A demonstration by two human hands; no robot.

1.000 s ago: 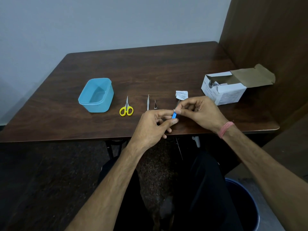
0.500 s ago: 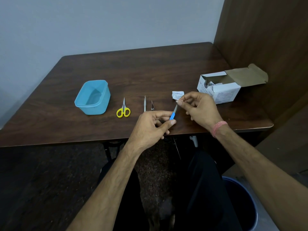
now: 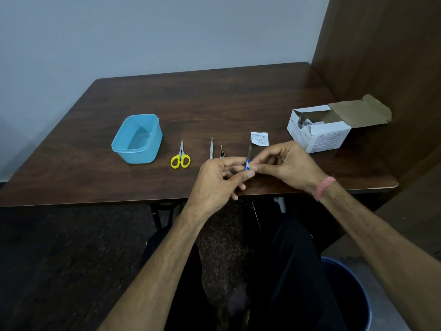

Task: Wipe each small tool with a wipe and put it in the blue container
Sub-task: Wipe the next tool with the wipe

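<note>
While both forearms reach forward from the bottom of the view, the two hands meet over the near edge of the table (image 3: 238, 96), to the right of the blue container (image 3: 137, 139). The left hand (image 3: 214, 181) is turned palm inward, its thumb and forefinger pinching the blue handle of a small tool (image 3: 248, 161), whose thin metal tip points away from the person. The right hand (image 3: 286, 163), a pink band (image 3: 324, 188) at its wrist, has its fingers curled, with thumb and forefinger pinching a small white wipe (image 3: 249, 166) against the tool's handle. Right of the container, on the table, lie yellow scissors (image 3: 180, 156), then two slim metal tools (image 3: 211, 148), then a torn white packet (image 3: 259, 139) just beyond the hands. Farthest right from the container sits an open white box (image 3: 319, 134). The container stands open.
</note>
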